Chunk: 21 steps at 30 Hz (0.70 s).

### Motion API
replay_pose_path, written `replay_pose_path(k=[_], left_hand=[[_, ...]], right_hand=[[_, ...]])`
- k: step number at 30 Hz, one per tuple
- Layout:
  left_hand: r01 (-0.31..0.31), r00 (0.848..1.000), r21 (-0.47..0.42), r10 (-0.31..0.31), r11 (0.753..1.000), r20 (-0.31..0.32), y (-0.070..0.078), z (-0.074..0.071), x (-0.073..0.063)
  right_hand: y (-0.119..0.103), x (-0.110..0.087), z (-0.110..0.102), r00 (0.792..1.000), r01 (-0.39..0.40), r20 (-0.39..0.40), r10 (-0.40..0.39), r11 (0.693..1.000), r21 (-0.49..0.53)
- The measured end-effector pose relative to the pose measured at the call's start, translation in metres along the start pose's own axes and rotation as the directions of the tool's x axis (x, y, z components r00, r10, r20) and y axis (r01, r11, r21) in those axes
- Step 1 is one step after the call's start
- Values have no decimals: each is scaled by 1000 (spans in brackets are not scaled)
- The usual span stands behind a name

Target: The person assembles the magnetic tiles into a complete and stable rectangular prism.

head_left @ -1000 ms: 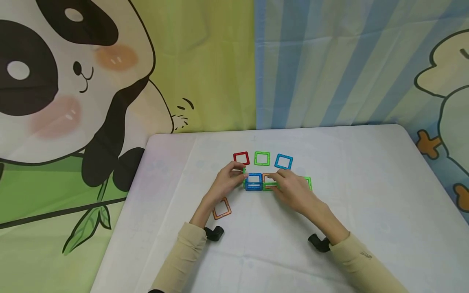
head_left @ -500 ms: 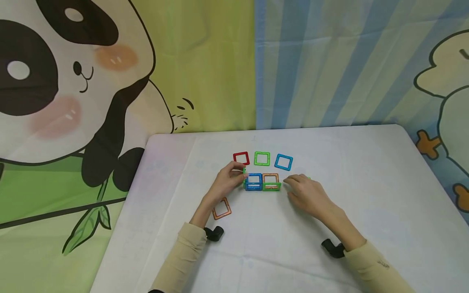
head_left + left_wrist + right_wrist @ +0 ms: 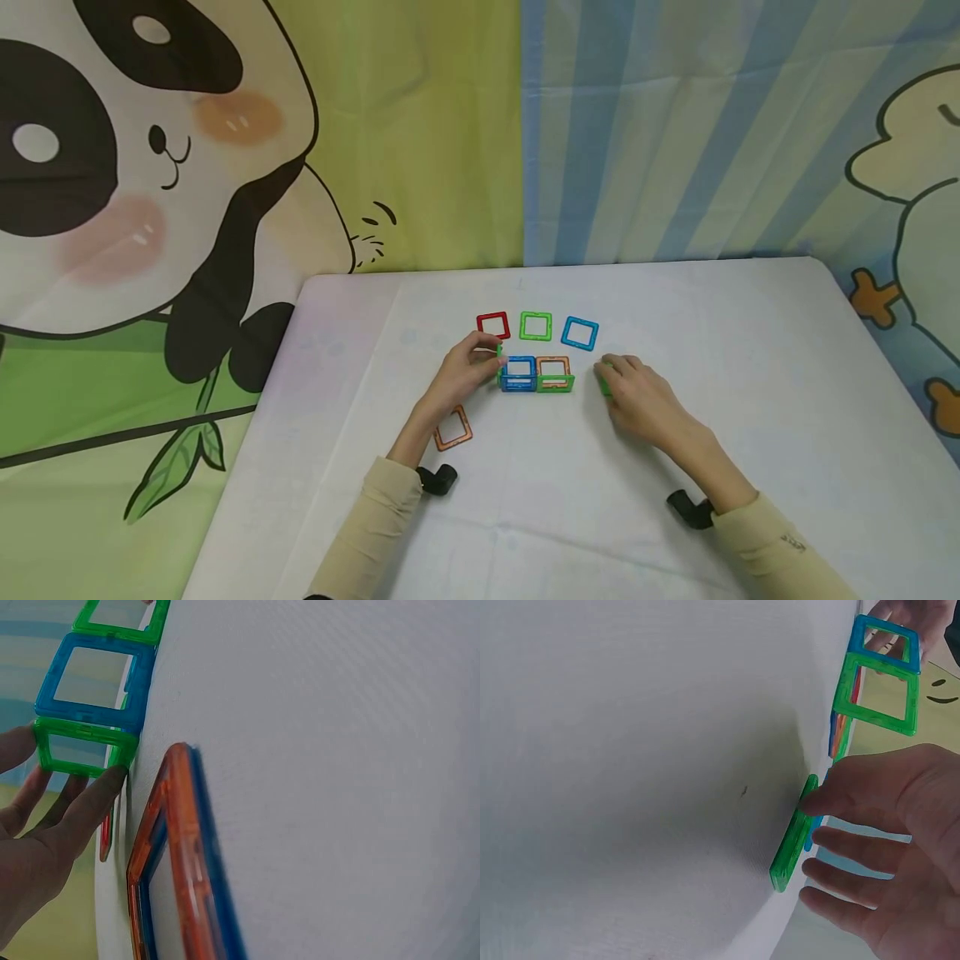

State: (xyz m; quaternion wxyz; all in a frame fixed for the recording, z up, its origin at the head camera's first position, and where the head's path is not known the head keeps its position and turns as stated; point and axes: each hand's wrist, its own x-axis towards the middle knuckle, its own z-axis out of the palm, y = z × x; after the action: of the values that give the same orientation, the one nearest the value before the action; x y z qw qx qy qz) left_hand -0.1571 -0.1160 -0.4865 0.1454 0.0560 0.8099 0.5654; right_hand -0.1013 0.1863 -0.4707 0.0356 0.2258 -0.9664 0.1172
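My left hand (image 3: 467, 372) pinches the upright green magnetic tile (image 3: 86, 732) at the left end of a low row of magnetic tiles. A blue tile (image 3: 519, 382) and a green tile (image 3: 556, 384) form the row's near side, with an orange tile (image 3: 552, 361) behind. Just right of the row, my right hand (image 3: 643, 398) reaches over a loose green tile (image 3: 789, 853) near the tabletop. In the right wrist view its thumb overlaps that tile's edge, and the other fingers stretch out straight beyond it.
Behind the row lie a red tile (image 3: 493, 326), a green tile (image 3: 536, 326) and a blue tile (image 3: 580, 333). An orange tile (image 3: 453, 427) lies close to my left wrist. A white cloth covers the table (image 3: 555, 492), with printed curtains behind it.
My right hand has let go of the row's right part and moved right, over the loose green tile. My left hand stays at the row's left end.
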Motion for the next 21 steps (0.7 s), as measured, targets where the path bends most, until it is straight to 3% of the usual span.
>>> replay_pose_path(k=[12,21], left_hand=[[-3,1000,6,3,1000,-2,0,0,-1],[-2,1000,13,2,1000,-11,2,1,-2]], right_hand=[[0,5,-4,998,-28,48,29,999,-27],[4,6,-3,999,0,46,2,1000,-30]])
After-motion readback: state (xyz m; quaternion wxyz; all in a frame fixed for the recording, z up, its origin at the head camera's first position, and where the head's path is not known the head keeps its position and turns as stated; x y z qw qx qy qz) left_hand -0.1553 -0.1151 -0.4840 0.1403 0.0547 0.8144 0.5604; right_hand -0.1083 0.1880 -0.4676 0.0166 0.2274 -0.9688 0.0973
